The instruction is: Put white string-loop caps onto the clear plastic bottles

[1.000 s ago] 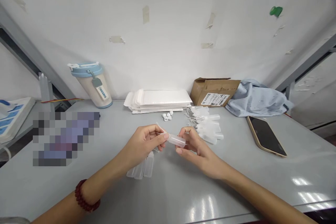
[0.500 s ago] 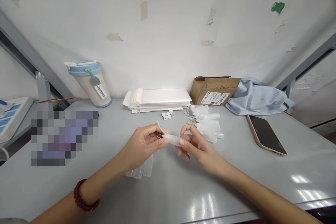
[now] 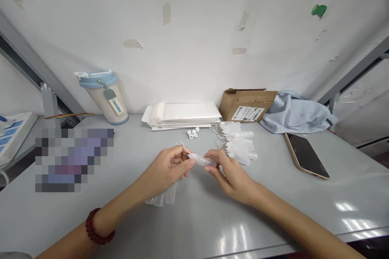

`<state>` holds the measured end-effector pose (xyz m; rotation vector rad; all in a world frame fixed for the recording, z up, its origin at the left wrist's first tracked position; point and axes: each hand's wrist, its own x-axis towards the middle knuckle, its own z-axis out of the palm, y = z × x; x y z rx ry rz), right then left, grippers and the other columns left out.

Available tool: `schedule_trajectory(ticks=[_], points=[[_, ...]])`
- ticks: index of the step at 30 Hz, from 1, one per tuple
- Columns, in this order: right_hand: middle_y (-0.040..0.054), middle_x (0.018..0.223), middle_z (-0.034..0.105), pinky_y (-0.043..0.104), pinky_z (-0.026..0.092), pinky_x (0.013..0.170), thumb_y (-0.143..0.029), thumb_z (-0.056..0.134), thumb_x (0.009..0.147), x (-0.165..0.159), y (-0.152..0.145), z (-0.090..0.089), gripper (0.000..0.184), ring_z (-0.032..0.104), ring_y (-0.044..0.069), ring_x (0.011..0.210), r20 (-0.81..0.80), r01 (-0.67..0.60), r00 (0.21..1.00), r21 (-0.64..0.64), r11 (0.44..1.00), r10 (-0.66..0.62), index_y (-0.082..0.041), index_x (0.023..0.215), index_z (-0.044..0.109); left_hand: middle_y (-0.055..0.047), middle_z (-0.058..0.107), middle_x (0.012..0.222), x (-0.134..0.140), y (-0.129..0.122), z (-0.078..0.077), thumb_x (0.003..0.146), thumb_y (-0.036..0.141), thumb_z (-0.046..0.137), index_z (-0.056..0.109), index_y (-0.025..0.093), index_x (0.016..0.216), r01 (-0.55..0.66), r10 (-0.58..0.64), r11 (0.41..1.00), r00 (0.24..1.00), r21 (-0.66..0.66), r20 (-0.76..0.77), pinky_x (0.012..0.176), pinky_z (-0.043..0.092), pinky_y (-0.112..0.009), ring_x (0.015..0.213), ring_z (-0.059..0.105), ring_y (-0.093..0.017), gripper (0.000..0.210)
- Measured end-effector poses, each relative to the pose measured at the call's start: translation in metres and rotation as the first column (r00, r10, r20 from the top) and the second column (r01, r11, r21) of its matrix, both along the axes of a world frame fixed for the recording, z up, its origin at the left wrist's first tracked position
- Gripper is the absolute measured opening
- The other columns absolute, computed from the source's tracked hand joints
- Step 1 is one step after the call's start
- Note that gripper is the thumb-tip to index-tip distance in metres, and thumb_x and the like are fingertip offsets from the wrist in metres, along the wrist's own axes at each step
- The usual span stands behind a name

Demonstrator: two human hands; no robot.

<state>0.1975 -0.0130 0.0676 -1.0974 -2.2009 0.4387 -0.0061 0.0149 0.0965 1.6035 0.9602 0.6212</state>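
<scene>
Above the middle of the table, both hands hold one small translucent plastic tube (image 3: 204, 161). My left hand (image 3: 170, 166), closed in a pinch, grips its narrower white end, and a thin white strip sticks up beside those fingers. At the tube's other end, the thumb and fingertips of my right hand (image 3: 232, 176) are closed around the body. Several similar clear tubes (image 3: 165, 196) lie side by side under my left forearm, partly covered by it. Beyond my right hand is a bunch of translucent tubes (image 3: 241, 145) with thin white strings. Small white caps (image 3: 192, 133) lie in a cluster behind the hands.
A stack of white padded envelopes (image 3: 185, 113) rests against the wall beside an opened cardboard box (image 3: 247, 107) and a light blue cloth (image 3: 296, 113). A phone (image 3: 306, 156) lies at right. At left stand a tumbler (image 3: 105, 99) and a blurred-out item (image 3: 74, 160).
My right hand's fingers have shifted and closed further around the tube's end; its lower fingers no longer hang below. My left hand stays nearly in place on the other end.
</scene>
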Motion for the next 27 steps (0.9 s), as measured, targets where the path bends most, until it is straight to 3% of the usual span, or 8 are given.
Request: schedule_trajectory(ticks=[4,7,11,15,18,22,25,27], points=[[0.0054,0.08,0.06,0.026,0.045,0.054,-0.03,0.045,0.091,0.0,-0.001,-0.001,0.019,0.056,0.015,0.062,0.02,-0.011,1.0,0.055,0.998,0.01,-0.019,0.106,0.041,0.002,0.053,0.065,0.0,0.001,0.002,0.084,0.039,0.051,0.056,0.017,0.072,0.01,-0.01,1.0,1.0,-0.017,-0.008,0.057,0.042,-0.024,0.058,0.051,-0.011,0.025],[0.0073,0.083,0.061,0.027,0.045,0.057,-0.026,0.044,0.091,-0.002,0.0,-0.001,0.017,0.057,0.017,0.067,0.035,-0.02,0.999,0.216,0.976,0.012,-0.019,0.107,0.044,0.002,0.054,0.06,0.001,0.002,0.002,0.085,0.039,0.049,0.055,0.016,0.063,0.032,-0.032,0.997,0.999,-0.07,0.007,0.054,0.041,-0.023,0.054,0.05,-0.01,0.033],[0.0076,0.08,0.063,0.027,0.044,0.055,-0.019,0.043,0.091,-0.003,0.002,0.003,0.015,0.057,0.017,0.067,0.063,-0.02,0.998,0.426,0.904,-0.007,-0.019,0.106,0.047,0.002,0.054,0.059,0.001,0.002,0.002,0.086,0.042,0.047,0.054,0.016,0.061,0.043,-0.038,0.99,0.998,-0.136,0.039,0.054,0.041,-0.023,0.05,0.049,-0.01,0.036],[0.0074,0.08,0.064,0.026,0.044,0.055,-0.014,0.044,0.09,-0.002,0.003,0.003,0.017,0.057,0.016,0.067,0.034,-0.04,0.999,0.445,0.895,0.028,-0.018,0.107,0.048,0.001,0.055,0.06,-0.001,0.001,0.003,0.085,0.043,0.049,0.056,0.015,0.064,0.073,-0.073,0.994,0.997,-0.083,0.011,0.057,0.042,-0.024,0.051,0.048,-0.009,0.036],[0.0065,0.077,0.062,0.026,0.043,0.053,-0.02,0.043,0.091,0.0,0.0,0.003,0.016,0.055,0.015,0.062,-0.024,-0.044,0.998,0.325,0.945,0.054,-0.018,0.105,0.051,0.002,0.055,0.061,-0.001,0.0,0.005,0.082,0.038,0.055,0.059,0.016,0.073,0.072,-0.07,0.994,0.997,-0.087,0.023,0.058,0.044,-0.024,0.055,0.05,-0.01,0.025],[0.0006,0.064,0.056,0.024,0.04,0.052,-0.032,0.049,0.089,0.0,-0.004,0.007,0.019,0.048,0.012,0.055,-0.179,0.034,0.983,-0.03,0.999,-0.039,-0.017,0.098,0.058,0.002,0.055,0.065,0.0,-0.003,0.005,0.079,0.033,0.059,0.059,0.017,0.078,0.039,-0.038,0.999,0.999,-0.017,0.034,0.058,0.046,-0.024,0.06,0.052,-0.012,0.017],[-0.0028,0.058,0.048,0.022,0.034,0.048,-0.035,0.05,0.088,-0.002,-0.004,0.014,0.021,0.042,0.01,0.052,-0.328,-0.027,0.941,-0.324,0.946,-0.086,-0.017,0.089,0.06,-0.002,0.06,0.074,0.001,-0.006,0.0,0.08,0.029,0.056,0.061,0.018,0.08,0.048,-0.043,0.975,0.999,0.216,-0.03,0.062,0.047,-0.025,0.066,0.054,-0.013,0.012],[-0.0041,0.056,0.043,0.021,0.029,0.045,-0.037,0.049,0.089,-0.003,-0.003,0.017,0.023,0.037,0.008,0.048,-0.426,-0.123,0.9,-0.451,0.884,-0.092,-0.016,0.086,0.059,-0.003,0.062,0.076,0.001,-0.009,-0.004,0.082,0.026,0.053,0.063,0.019,0.084,0.052,-0.017,0.895,0.996,0.444,-0.083,0.064,0.046,-0.026,0.067,0.055,-0.014,0.012]])
